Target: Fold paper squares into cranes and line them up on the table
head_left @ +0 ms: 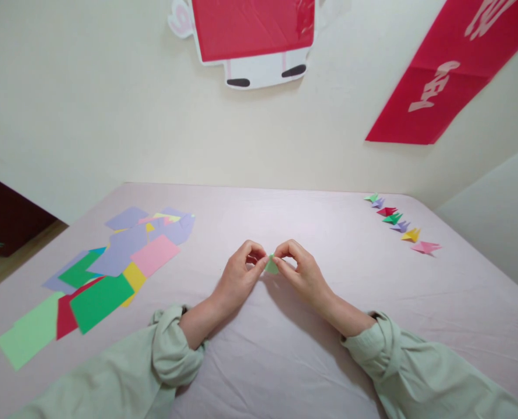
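Note:
Between my two hands is a small piece of folded light green paper [272, 265], held just above the middle of the cloth-covered table. My left hand [240, 269] pinches its left side between thumb and forefinger. On the other side, the thumb and forefinger of my right hand [301, 269] are closed on its right edge. Fingertips cover parts of the paper, so its full folded shape is hidden.
Loose coloured paper sheets [119, 253] lie overlapping on the left. A row of several small folded paper figures [401, 227] runs along the far right. The pale pink tablecloth [259, 215] meets the wall [259, 139] at the back.

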### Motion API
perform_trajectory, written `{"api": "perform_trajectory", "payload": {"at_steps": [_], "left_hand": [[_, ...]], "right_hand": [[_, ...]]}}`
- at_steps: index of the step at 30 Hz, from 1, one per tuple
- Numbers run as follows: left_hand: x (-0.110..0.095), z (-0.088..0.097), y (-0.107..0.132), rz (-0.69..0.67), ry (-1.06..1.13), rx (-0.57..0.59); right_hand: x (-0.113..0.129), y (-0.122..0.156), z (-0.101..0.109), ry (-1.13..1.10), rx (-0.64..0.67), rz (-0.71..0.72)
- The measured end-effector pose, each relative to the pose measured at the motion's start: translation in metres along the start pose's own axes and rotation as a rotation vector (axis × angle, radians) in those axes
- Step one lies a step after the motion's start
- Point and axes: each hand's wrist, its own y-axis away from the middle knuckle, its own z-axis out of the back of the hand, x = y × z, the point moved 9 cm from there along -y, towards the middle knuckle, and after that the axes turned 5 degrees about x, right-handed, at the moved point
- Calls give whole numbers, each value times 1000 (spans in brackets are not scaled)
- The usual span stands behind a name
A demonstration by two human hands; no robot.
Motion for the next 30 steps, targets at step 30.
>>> {"api": "perform_trajectory", "payload": {"at_steps": [30], "left_hand": [[16, -11, -3, 140, 171, 57]], "right_hand": [[-2, 3, -4, 17, -26, -17]]}}
